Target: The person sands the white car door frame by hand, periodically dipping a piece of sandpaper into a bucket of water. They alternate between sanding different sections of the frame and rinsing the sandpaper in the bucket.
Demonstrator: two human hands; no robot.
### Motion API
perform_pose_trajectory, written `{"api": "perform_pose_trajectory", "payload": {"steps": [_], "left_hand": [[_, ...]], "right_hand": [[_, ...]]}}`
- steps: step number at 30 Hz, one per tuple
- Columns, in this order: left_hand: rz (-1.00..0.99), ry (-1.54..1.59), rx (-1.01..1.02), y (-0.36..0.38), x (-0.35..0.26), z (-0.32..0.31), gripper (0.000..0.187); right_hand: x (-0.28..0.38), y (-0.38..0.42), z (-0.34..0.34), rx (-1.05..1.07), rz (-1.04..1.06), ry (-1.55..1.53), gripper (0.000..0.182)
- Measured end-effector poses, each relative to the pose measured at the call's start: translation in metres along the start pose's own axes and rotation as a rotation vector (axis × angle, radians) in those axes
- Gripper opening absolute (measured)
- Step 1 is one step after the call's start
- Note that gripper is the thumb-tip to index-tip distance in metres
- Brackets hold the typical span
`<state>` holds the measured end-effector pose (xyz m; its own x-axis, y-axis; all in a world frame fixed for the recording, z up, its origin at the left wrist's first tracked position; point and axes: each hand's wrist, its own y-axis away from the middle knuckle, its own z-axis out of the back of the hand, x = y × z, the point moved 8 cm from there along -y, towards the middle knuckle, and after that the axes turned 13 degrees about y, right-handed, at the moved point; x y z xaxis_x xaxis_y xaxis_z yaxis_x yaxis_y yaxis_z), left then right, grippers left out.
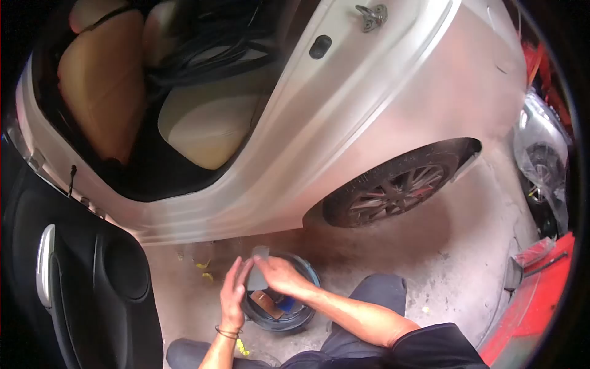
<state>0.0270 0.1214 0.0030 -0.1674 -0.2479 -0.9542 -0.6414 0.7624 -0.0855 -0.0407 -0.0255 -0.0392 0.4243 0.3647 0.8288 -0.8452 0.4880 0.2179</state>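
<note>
A thin grey sheet (257, 280), perhaps sandpaper, is between my hands above a dark round tub (279, 324). My right hand (281, 277) reaches in from the right, its fingers closed on the sheet's upper part. Beside the sheet's left edge is my left hand (232, 295), fingers stretched out and slightly blurred; whether they touch the sheet is hard to tell. Inside the tub lie a brown block (267, 304) and something blue (286, 304). My right forearm covers part of the tub.
A whitish car body (344, 123) with an open doorway and pale seats (203, 123) rises ahead. Its wheel (399, 190) is at the right. The open door's black panel (110, 277) stands to my left. Yellow scraps (241, 348) lie on the floor. Red bodywork (534, 301) is far right.
</note>
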Motion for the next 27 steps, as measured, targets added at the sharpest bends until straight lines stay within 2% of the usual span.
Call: {"api": "perform_pose_trajectory", "payload": {"steps": [3,4,5,6,7,9,10,13,14,17,19,20,22,23,27], "left_hand": [[0.145,-0.319,-0.047,-0.027,0.041,0.047,0.074],[0.144,-0.302,-0.029,-0.034,0.064,0.055,0.074],[0.039,-0.584,-0.034,-0.040,0.080,0.062,0.072],[-0.071,-0.864,-0.046,-0.044,0.082,0.063,0.070],[-0.070,-0.847,-0.035,-0.043,0.093,0.066,0.070],[0.030,-1.046,0.060,-0.045,0.117,0.060,0.069],[0.096,-1.049,0.061,-0.046,0.129,0.065,0.069],[0.076,-0.926,0.103,-0.056,0.130,0.076,0.056],[0.221,-0.962,0.124,-0.055,0.136,0.084,0.048],[0.195,-1.079,0.132,-0.053,0.155,0.095,0.041],[0.230,-1.102,0.143,-0.048,0.157,0.091,0.037],[0.203,-1.126,0.130,-0.049,0.152,0.088,0.036],[0.178,-1.141,0.116,-0.052,0.153,0.089,0.035],[0.189,-1.156,0.110,-0.052,0.153,0.091,0.035],[0.175,-1.152,0.126,-0.051,0.149,0.088,0.034]], "right_hand": [[0.010,0.024,0.031,-0.179,0.125,0.417,0.056],[0.013,0.035,0.035,-0.281,0.226,0.486,0.046],[0.015,0.046,0.041,-0.291,0.212,0.500,0.046],[0.012,0.053,0.041,-0.209,0.110,0.511,0.042],[0.008,0.060,0.038,-0.125,0.005,0.520,0.039],[0.006,0.069,0.029,-0.145,0.007,0.637,0.033],[0.008,0.076,0.019,-0.109,-0.010,0.648,0.032],[0.005,0.088,-0.004,-0.054,-0.025,0.614,0.030],[-0.001,0.087,-0.016,-0.028,-0.025,0.624,0.030],[-0.002,0.087,-0.041,0.082,-0.103,0.615,0.036],[-0.005,0.093,-0.061,0.072,-0.013,0.676,0.034],[-0.016,0.094,-0.073,0.084,-0.016,0.658,0.034],[-0.041,0.083,-0.103,0.061,0.125,0.968,0.030],[-0.059,0.079,-0.121,0.068,0.136,0.952,0.030],[-0.150,0.067,-0.180,0.381,-0.127,0.892,0.030]]}}
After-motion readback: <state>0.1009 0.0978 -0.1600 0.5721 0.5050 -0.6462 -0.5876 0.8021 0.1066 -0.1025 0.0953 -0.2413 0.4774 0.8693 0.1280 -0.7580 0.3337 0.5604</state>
